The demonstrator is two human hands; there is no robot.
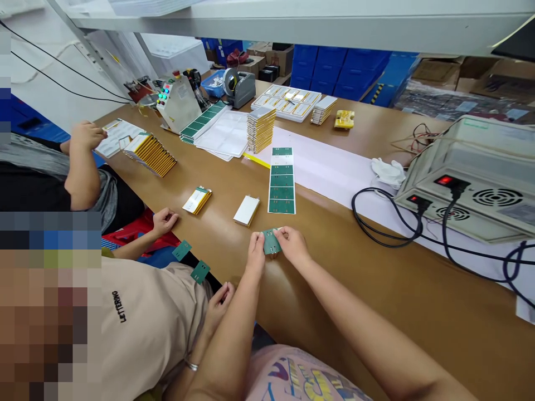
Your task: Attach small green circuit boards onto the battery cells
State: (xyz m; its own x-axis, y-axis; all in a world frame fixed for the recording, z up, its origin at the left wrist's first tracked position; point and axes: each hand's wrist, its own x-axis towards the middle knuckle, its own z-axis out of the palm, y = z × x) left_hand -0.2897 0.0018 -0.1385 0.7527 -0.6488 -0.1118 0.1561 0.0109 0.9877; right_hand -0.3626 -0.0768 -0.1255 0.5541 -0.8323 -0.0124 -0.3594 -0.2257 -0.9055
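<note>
Green flat card point(271, 243) with small pale markings, between bare fingers point(257, 244)

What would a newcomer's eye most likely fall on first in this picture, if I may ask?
Probably the small green card, held by the left hand and the right hand just below the middle of the view. Next might come the bulky pale device with two red-lit switches, at the right edge, and the tall yellow-edged stack, standing beyond the long green sheet.
</note>
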